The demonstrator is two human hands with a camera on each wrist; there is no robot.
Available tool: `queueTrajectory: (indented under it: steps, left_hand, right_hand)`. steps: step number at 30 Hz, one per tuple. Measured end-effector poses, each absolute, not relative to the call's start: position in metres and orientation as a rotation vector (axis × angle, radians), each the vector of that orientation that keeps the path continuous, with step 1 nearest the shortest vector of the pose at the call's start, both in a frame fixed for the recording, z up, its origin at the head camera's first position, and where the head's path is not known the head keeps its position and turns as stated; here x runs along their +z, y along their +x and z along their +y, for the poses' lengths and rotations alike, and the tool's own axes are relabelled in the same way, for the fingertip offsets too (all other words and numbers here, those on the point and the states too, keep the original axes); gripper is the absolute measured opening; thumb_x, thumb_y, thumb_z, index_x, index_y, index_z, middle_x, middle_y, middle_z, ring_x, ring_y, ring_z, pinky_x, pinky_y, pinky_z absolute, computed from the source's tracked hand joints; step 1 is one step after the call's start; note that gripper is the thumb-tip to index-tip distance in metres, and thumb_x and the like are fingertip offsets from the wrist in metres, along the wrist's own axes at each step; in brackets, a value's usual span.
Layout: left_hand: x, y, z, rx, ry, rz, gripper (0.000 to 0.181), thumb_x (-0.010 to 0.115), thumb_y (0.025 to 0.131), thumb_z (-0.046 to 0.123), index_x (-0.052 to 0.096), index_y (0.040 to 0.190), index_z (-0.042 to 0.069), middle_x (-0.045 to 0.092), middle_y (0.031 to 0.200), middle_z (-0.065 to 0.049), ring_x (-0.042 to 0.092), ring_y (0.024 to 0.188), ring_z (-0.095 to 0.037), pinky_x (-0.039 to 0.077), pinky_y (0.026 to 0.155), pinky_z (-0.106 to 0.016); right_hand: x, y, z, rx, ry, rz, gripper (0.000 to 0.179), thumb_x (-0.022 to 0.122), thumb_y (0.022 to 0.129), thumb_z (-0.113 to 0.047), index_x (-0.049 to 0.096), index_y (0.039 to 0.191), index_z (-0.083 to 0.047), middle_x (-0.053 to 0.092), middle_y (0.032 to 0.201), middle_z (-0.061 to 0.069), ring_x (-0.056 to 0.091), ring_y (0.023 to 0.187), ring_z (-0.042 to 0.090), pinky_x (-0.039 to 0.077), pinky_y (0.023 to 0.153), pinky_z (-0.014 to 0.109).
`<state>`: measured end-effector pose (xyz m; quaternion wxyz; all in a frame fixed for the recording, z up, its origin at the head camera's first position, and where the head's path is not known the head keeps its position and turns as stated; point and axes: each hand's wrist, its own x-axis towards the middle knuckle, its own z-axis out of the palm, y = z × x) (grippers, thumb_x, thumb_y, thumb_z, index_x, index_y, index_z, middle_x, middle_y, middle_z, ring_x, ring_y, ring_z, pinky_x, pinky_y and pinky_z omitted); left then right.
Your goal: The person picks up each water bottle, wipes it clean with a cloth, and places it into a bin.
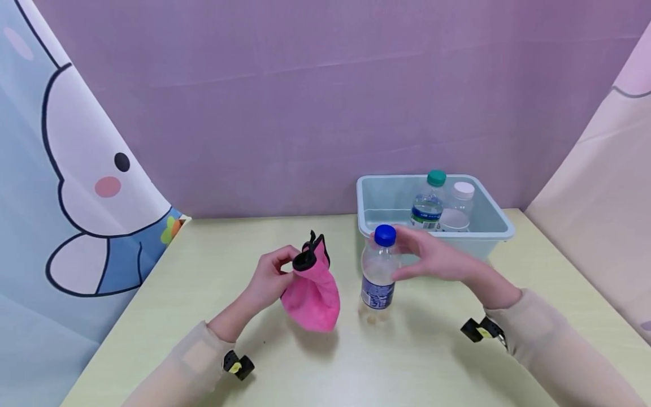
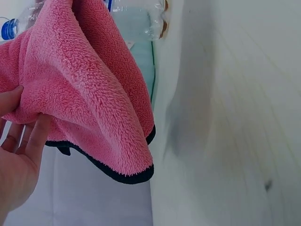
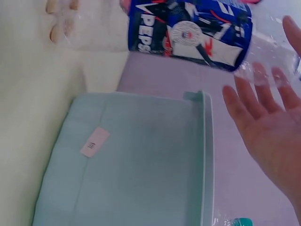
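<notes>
My left hand (image 1: 270,278) pinches a fluffy pink cloth (image 1: 312,299) with black edging, which hangs in folds above the table. In the left wrist view, thumb and fingers grip the pink cloth (image 2: 89,94). To the right, a clear plastic bottle (image 1: 378,293) with a blue cap and blue label stands upright on the table. My right hand (image 1: 439,255) is beside its upper part, fingers extended behind it and thumb apart in front. The right wrist view shows the bottle's Pepsi label (image 3: 188,35) and the fingers nearly straight; contact with the bottle cannot be made out.
Behind the bottle stands a light blue plastic bin (image 1: 432,236). Inside it are a green-capped bottle (image 1: 428,206) and a white-capped bottle (image 1: 456,217). A purple curtain (image 1: 305,113) hangs along the back edge of the pale table (image 1: 224,243).
</notes>
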<state>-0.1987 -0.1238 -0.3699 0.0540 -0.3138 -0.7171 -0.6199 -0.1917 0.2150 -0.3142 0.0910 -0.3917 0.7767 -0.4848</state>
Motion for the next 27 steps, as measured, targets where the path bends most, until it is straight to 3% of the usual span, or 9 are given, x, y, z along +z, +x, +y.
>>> queueTrajectory:
  steps: [7, 15, 27]
  left_hand:
    - [-0.361, -0.202, -0.113, -1.908, -1.011, -2.163, 0.02, 0.06, 0.084, -0.017, 0.065, 0.089, 0.002, 0.064, 0.092, -0.01, 0.06, 0.097, -0.018, 0.058, 0.067, -0.035]
    - [-0.336, -0.202, -0.092, -1.863, -1.219, -2.11, 0.016, 0.061, 0.085, -0.015, 0.063, 0.087, 0.001, 0.065, 0.091, -0.01, 0.062, 0.09, -0.019, 0.058, 0.068, -0.037]
    - [-0.328, -0.203, -0.062, -1.855, -1.308, -2.176, 0.014, 0.059, 0.085, -0.014, 0.064, 0.091, -0.002, 0.065, 0.09, -0.009, 0.061, 0.088, -0.02, 0.058, 0.067, -0.035]
  right_hand:
    - [-0.324, -0.18, 0.205, -1.427, -1.012, 2.634, 0.078, 0.087, 0.07, -0.014, 0.047, 0.135, -0.001, 0.055, 0.129, 0.011, 0.052, 0.119, 0.03, 0.043, 0.1, 0.051]
    - [-0.328, -0.172, 0.195, -1.418, -1.002, 2.778, 0.074, 0.092, 0.062, -0.015, 0.046, 0.118, -0.002, 0.061, 0.113, 0.008, 0.059, 0.102, 0.025, 0.052, 0.087, 0.043]
    - [-0.332, -0.172, 0.19, -1.436, -1.091, 2.826, 0.075, 0.094, 0.058, -0.011, 0.044, 0.114, -0.002, 0.064, 0.11, 0.009, 0.059, 0.099, 0.022, 0.053, 0.081, 0.036]
